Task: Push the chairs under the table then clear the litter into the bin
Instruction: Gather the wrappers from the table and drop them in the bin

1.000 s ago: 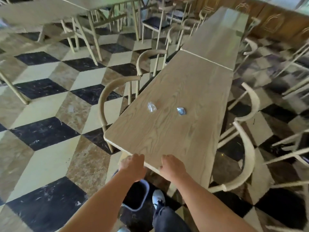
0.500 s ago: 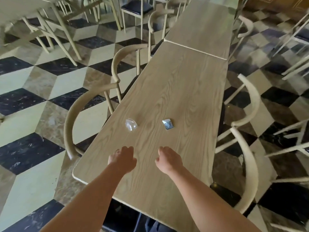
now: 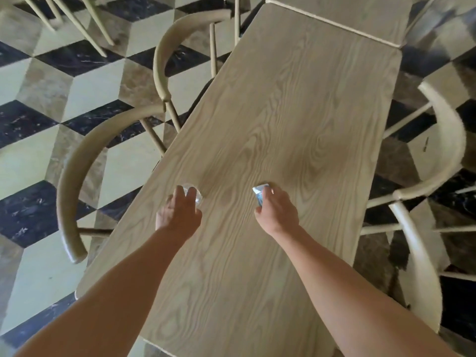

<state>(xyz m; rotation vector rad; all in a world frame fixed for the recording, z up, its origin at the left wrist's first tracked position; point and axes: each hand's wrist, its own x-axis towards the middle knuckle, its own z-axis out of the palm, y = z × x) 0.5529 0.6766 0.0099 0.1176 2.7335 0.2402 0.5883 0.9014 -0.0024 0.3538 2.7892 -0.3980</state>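
A long light wooden table (image 3: 296, 112) runs away from me. On it lie two bits of litter. My left hand (image 3: 179, 213) rests over a clear crumpled plastic wrapper (image 3: 197, 195), fingers spread on top of it. My right hand (image 3: 277, 213) has its fingers closed around a small blue and silver wrapper (image 3: 258, 193). Curved-back wooden chairs stand tucked at the table's left side (image 3: 77, 176), (image 3: 167, 47) and its right side (image 3: 448, 140), (image 3: 422, 266). The bin is out of view.
A second table (image 3: 347, 9) butts against the far end. The floor (image 3: 38, 81) is a cube pattern of black, cream and brown tiles. More chair legs (image 3: 85, 19) stand at the top left.
Both hands have gone from the table's near edge forward onto the two wrappers. My view has tipped down and closer, and the bin has dropped out of sight.
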